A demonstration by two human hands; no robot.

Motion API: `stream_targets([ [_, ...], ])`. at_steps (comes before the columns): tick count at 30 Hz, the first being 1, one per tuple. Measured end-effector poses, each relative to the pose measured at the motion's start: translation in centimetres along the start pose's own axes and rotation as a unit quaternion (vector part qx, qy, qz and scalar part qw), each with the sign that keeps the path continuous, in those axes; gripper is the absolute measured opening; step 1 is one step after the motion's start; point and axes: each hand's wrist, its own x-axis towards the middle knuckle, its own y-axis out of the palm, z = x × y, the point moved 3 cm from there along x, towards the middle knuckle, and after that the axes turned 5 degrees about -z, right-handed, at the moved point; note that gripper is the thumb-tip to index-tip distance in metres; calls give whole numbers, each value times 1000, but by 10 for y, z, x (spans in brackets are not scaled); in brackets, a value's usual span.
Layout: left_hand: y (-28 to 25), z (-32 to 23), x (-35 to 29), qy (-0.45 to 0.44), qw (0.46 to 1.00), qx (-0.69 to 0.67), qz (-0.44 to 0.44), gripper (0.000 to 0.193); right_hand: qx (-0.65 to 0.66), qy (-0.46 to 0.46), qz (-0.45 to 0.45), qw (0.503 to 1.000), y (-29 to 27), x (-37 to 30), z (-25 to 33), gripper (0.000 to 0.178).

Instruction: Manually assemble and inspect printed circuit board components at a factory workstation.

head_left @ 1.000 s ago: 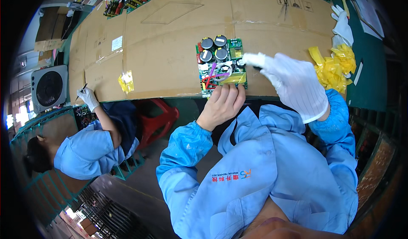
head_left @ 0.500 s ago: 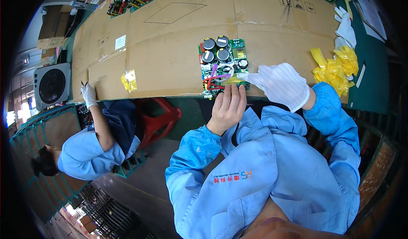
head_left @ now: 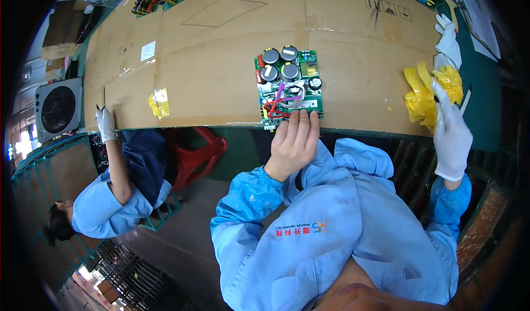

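Circuit board, rectangular, studded with squat black cylinders, lies on the cardboard-covered worktop. Bare left hand lays straight fingers over the board's near edge; white-gloved right hand is at crumpled, glossy yellow film. Whether either hand grips anything, I cannot tell.

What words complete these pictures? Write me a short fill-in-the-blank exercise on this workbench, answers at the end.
The bare hand touching the circuit board is the ____ one.
The circuit board lies on a sheet of brown ____.
The gloved right hand is beside a heap of crumpled strips coloured ____.

Missing words: left; cardboard; yellow.
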Motion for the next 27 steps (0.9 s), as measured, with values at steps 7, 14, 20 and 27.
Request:
stream_targets([
  [7, -22, 20, 31, -46, 997, 63, -10, 30, 241, 70, -42, 967, 5, 1, 39, 54],
  [14, -19, 56, 58, -136, 986, -90, 30, 35, 309, -198, 109, 924, 67, 37, 126, 35],
  [20, -8, 71, 48, -243, 931, -267, 48, 38, 256, -309, 51, 914, 80, 48, 135, 43],
  [27, -7, 70, 48, -235, 940, -243, 49, 40, 227, -375, 118, 891, 72, 59, 142, 48],
])
